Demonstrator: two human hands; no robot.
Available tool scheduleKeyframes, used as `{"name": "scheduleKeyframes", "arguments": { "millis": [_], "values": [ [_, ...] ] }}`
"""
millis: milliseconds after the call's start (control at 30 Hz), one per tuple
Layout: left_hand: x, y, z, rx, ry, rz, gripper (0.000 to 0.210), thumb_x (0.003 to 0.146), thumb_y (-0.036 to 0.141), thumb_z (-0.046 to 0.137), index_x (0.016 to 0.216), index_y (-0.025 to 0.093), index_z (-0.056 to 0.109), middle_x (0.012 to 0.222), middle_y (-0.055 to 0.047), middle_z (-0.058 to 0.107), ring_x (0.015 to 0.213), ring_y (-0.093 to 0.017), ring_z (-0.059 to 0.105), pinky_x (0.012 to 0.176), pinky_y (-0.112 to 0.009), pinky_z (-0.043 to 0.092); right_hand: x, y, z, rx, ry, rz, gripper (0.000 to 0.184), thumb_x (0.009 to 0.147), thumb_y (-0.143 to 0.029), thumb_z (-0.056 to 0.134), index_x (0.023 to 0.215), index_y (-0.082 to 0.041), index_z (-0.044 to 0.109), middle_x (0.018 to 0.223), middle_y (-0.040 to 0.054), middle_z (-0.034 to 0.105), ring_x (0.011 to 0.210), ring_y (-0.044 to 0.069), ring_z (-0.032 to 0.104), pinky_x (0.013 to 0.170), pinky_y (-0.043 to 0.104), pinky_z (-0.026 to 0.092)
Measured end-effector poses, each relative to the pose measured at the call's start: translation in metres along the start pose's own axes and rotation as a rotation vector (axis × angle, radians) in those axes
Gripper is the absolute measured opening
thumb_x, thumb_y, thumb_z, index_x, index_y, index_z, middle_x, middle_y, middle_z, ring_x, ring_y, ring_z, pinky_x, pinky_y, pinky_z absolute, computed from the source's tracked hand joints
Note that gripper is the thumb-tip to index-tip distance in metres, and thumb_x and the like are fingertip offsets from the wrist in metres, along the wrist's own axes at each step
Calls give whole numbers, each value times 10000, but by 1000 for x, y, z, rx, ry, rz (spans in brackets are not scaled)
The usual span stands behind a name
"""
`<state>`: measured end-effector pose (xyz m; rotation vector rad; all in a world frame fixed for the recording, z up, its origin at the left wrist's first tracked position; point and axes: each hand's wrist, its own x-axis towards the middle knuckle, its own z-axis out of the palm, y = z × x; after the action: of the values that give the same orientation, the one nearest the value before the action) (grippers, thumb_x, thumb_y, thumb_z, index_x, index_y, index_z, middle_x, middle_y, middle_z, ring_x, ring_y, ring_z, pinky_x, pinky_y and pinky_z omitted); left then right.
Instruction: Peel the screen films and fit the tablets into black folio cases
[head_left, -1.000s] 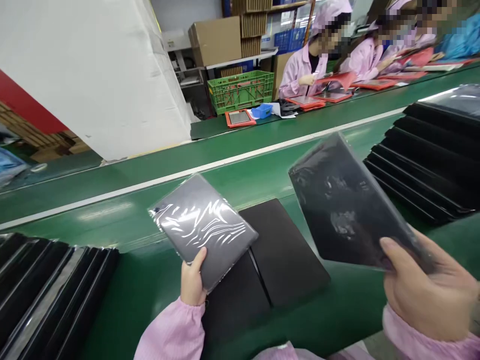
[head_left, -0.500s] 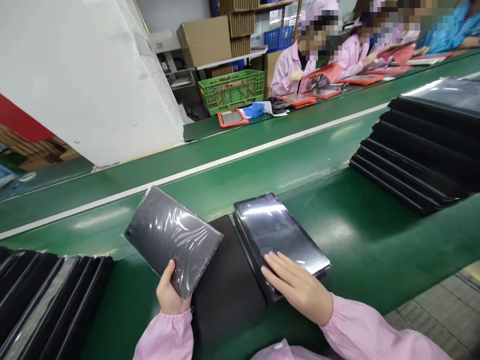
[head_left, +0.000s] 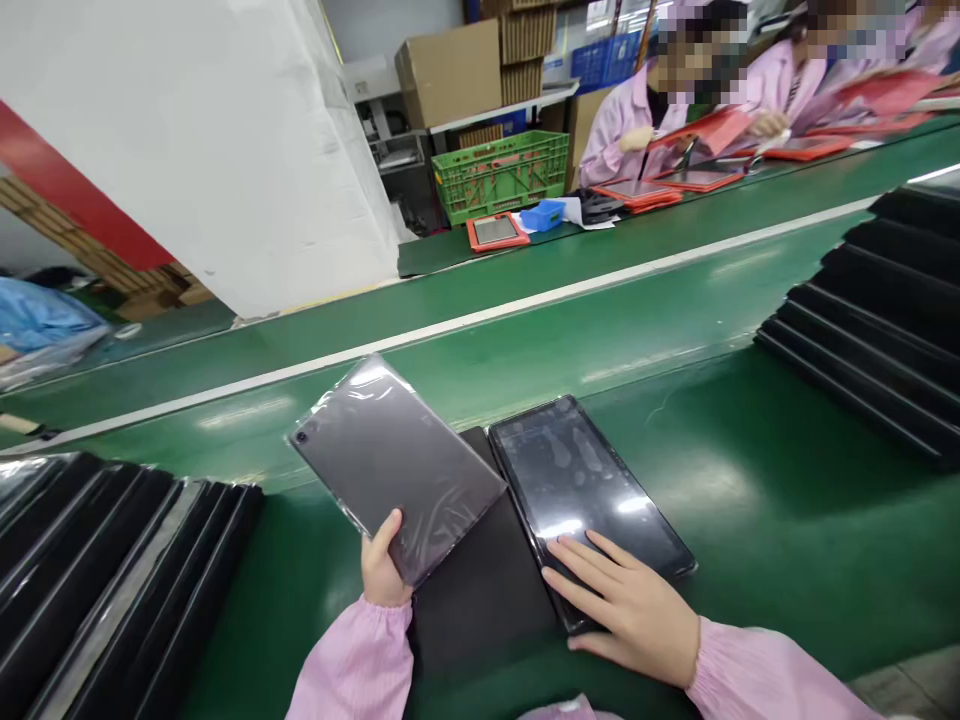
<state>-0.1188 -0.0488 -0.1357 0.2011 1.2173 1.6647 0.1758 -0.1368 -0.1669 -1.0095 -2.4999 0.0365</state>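
Note:
My left hand (head_left: 385, 562) grips a grey tablet (head_left: 397, 455) in clear film by its lower edge, thumb on the back. The tablet is tilted, its camera corner at the upper left, and it partly covers the open black folio cover (head_left: 487, 600) below. On the cover's right half lies a second tablet (head_left: 581, 470), glossy black screen up, with pale smudges and light reflections. My right hand (head_left: 622, 605) rests flat on the lower part of this screen, fingers stretched out and slightly spread.
Black folio covers stand in a leaning row (head_left: 135, 580) at left, and another stack of black covers (head_left: 877, 320) is at right. A white strip (head_left: 480, 318) runs along the green bench. Across it, people in pink handle red-cased tablets (head_left: 637, 190) near a green crate (head_left: 502, 175).
The view has shifted, moving the scene rightward. My right hand's fingers have spread more over the screen, and the screen's reflections have moved. The left hand still holds the film-wrapped tablet.

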Motion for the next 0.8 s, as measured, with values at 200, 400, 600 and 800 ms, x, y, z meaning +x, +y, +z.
{"name": "scheduleKeyframes", "arguments": {
  "millis": [200, 400, 600, 800],
  "values": [
    [-28, -5, 9, 48, -139, -116, 483, 466, 260, 845, 915, 181, 682, 760, -24, 731, 747, -249, 713, 743, -381, 580, -4, 54, -35, 11, -83, 48, 595, 833, -334, 709, 1402, -283, 544, 1439, 83, 545, 1305, 327, 537, 1101, 569, 418],
    [-61, -13, 8, 119, -304, -112, 427, 477, 183, 759, 900, 149, 715, 870, -79, 768, 842, -289, 705, 824, -424, 538, 53, 43, -75, 271, 141, 641, 348, 883, -513, 598, 1093, -276, 744, 1042, 56, 768, 977, 298, 732, 862, 448, 614],
    [-78, -6, 4, 148, -354, -182, 369, 459, 116, 693, 823, 160, 733, 854, -40, 773, 866, -267, 676, 860, -394, 484, 116, 11, -65, 381, 519, 725, 285, 812, -520, 696, 867, -243, 730, 786, 23, 754, 644, 218, 721, 594, 309, 616],
    [-76, 5, 0, 213, -284, -204, 350, 448, 64, 664, 778, 171, 711, 748, -8, 737, 802, -245, 641, 810, -373, 465, 130, -11, -63, 179, 572, 658, 181, 894, -428, 624, 814, -268, 651, 829, 35, 704, 725, 232, 679, 684, 358, 562]
  ]
}}
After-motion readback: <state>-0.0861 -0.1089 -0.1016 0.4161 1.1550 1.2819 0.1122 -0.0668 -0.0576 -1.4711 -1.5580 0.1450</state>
